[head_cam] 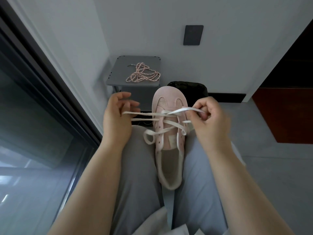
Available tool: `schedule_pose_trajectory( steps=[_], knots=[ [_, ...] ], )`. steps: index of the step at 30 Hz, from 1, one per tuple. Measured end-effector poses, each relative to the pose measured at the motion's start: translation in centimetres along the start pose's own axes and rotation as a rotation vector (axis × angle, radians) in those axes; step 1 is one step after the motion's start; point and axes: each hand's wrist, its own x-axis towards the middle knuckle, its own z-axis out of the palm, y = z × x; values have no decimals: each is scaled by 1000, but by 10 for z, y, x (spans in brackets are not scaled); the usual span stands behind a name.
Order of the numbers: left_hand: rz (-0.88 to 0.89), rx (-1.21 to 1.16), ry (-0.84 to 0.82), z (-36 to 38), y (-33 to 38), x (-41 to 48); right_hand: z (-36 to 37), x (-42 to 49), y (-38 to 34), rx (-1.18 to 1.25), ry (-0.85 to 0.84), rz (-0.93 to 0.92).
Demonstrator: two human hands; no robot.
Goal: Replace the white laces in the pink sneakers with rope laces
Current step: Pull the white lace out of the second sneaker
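Now, left hand [118, 114]: raised at centre left of the frame, forearm rising from the lower left, palm turned toward the shoe, forefinger stretched out on top, other fingers half curled.
Left grip: holding two taut strands of the white lace [169, 122], both running in under the curled fingers; exact pinch point hidden by the hand itself.
Right hand [210, 116]: raised at centre right, forearm coming up from the lower right, back of the hand toward the camera, fingers curled tight, slightly blurred.
Right grip: thumb and forefinger pinching a flat strand of the same lace, just right of the shoe's front part.
Pink sneaker [169, 141]: lying at frame centre on the lap, wedged between the thighs in grey trousers [138, 167], sole down, toe pointing up the frame, heel opening toward the bottom.
Sneaker relative to the hands: between them and slightly lower, joined to both through the lace.
Lace path: threaded through the eyelets nearer the toe, crossing over the tongue; eyelets nearer the opening bare; one slack loop hanging off the shoe's left side onto the thigh.
Rope laces [144, 74]: pink-and-white, in a loose heap on the grey stool [118, 78], upper centre of the frame, well apart from both hands.
Black bin [194, 89]: just behind the sneaker's toe, right of the stool.
Glass door [33, 116]: dark-framed, along the left edge.
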Motion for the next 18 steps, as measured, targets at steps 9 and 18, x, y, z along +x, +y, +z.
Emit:
schedule_pose_trajectory(
  steps=[9, 18],
  knots=[
    [96, 314, 116, -10, -4, -2, -14, 11, 3, 658, 181, 435],
    [232, 617, 19, -9, -18, 2, -17, 4, 16, -337, -230, -50]
  ],
)
